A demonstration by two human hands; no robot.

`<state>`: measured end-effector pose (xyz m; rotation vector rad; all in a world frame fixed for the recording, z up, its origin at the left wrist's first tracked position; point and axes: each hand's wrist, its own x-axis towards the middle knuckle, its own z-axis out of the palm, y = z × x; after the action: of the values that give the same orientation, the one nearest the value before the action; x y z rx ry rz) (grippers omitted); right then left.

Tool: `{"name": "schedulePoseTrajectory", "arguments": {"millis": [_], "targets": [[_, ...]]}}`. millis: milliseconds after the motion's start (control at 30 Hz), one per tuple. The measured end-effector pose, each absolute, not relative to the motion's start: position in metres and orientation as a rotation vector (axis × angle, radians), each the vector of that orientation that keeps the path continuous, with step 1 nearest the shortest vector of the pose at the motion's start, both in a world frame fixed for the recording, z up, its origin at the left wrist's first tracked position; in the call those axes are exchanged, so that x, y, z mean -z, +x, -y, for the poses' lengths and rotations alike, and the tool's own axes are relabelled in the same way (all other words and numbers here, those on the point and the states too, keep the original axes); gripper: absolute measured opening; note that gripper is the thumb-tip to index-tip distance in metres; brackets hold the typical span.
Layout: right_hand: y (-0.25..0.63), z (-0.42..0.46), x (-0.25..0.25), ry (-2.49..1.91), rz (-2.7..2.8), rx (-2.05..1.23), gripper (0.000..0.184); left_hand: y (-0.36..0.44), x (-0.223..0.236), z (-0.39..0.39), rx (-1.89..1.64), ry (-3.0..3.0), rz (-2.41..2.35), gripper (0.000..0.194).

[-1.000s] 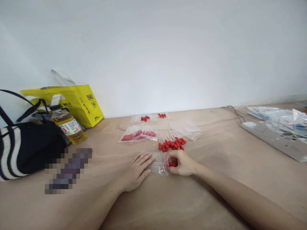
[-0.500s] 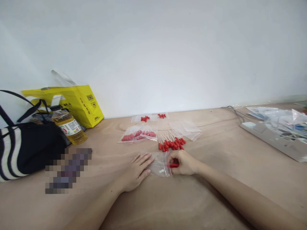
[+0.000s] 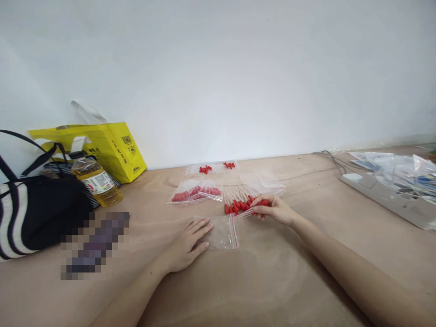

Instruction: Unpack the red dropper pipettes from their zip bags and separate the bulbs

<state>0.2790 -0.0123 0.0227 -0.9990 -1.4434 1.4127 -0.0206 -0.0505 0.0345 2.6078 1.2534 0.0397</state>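
Right hand (image 3: 263, 208), fingers pinching red tips (image 3: 263, 202), has shifted from the clear rectangular plastic bag (image 3: 220, 233) (now seemingly without sticks) toward farther red-tipped pale sticks (image 3: 237, 205); left hand (image 3: 186, 243), fingers spread, steadies the near bag.

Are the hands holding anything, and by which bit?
The right hand seems to pinch red-tipped sticks at or near their red ends; how many is unclear. The left hand grips nothing; its fingers rest on the clear bag.
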Motion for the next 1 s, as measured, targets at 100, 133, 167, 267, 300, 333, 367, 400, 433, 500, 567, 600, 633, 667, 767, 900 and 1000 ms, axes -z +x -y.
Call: {"name": "schedulePoseTrajectory", "arguments": {"millis": [100, 133, 167, 267, 300, 333, 367, 400, 433, 500, 567, 600, 633, 667, 767, 900, 1000], "targets": [[0.284, 0.006, -0.021, -1.017, 1.247, -1.389, 0.023, -0.023, -0.035, 0.049, -0.152, 2.615, -1.273, 0.042], [0.285, 0.004, -0.020, -1.022, 1.182, -1.372, 0.024, -0.024, -0.034, 0.046, -0.220, 2.619, -1.292, 0.040], [0.286, 0.002, -0.019, -1.025, 1.125, -1.353, 0.024, -0.025, -0.034, 0.043, -0.300, 2.628, -1.314, 0.038], [0.286, -0.001, -0.020, -1.035, 1.016, -1.298, 0.024, -0.026, -0.032, 0.025, -0.540, 2.706, -1.370, 0.033], [0.286, -0.002, -0.021, -1.039, 0.997, -1.279, 0.024, -0.025, -0.031, 0.017, -0.605, 2.751, -1.385, 0.031], [0.284, -0.002, -0.023, -1.043, 0.981, -1.252, 0.024, -0.025, -0.030, 0.008, -0.653, 2.802, -1.397, 0.029], [0.283, -0.003, -0.024, -1.048, 0.967, -1.216, 0.024, -0.023, -0.029, -0.002, -0.690, 2.854, -1.414, 0.028], [0.280, -0.003, -0.026, -1.051, 0.959, -1.171, 0.024, -0.021, -0.028, -0.012, -0.708, 2.908, -1.429, 0.028], [0.277, -0.003, -0.028, -1.053, 0.959, -1.119, 0.024, -0.019, -0.028, -0.022, -0.712, 2.956, -1.447, 0.029], [0.270, -0.006, -0.029, -1.054, 0.977, -1.012, 0.023, -0.013, -0.027, -0.040, -0.689, 3.002, -1.500, 0.034], [0.261, -0.009, -0.028, -1.065, 1.026, -0.920, 0.023, -0.007, -0.026, -0.054, -0.674, 2.975, -1.517, 0.037], [0.257, -0.011, -0.026, -1.076, 1.072, -0.869, 0.022, -0.004, -0.026, -0.060, -0.673, 2.953, -1.505, 0.036], [0.253, -0.013, -0.024, -1.085, 1.138, -0.810, 0.020, -0.002, -0.026, -0.064, -0.679, 2.931, -1.488, 0.034], [0.249, -0.015, -0.022, -1.091, 1.226, -0.737, 0.018, 0.000, -0.026, -0.068, -0.688, 2.910, -1.473, 0.031], [0.240, -0.019, -0.018, -1.059, 1.558, -0.449, 0.012, 0.004, -0.025, -0.075, -0.750, 2.841, -1.477, 0.022], [0.227, -0.023, -0.017, -0.932, 1.901, -0.145, 0.015, 0.006, -0.026, -0.085, -0.994, 2.657, -1.607, 0.025], [0.213, -0.027, -0.017, -0.920, 2.062, -0.016, 0.018, 0.006, -0.030, -0.093, -1.266, 2.449, -1.763, 0.032]]}}
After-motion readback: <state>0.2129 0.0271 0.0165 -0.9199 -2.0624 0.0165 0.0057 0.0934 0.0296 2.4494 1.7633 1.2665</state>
